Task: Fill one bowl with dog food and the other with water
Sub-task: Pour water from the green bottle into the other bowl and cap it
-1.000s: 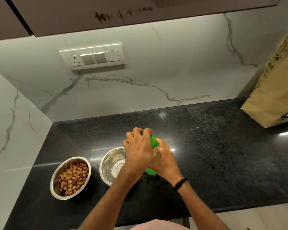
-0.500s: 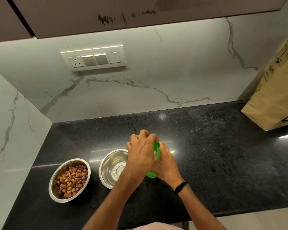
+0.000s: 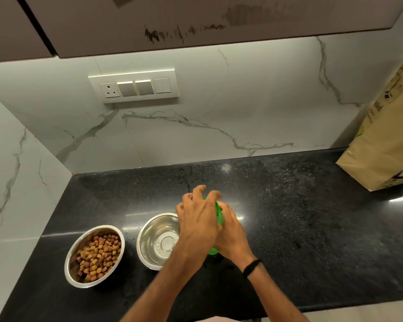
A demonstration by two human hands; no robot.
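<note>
Green bottle [image 3: 219, 216] sits just right of the kibble-free steel bowl [image 3: 147, 233], right hand [image 3: 233, 237] wrapped round its body, left hand [image 3: 198, 220] fingers curled over its top, so I'd keep the body planted and twist gently.

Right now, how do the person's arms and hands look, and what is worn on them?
The left forearm and the right forearm are bare, with no sleeves in view. The left hand shows no ring, watch or glove. The right hand is also ungloved, and a narrow black band circles its wrist.
</note>
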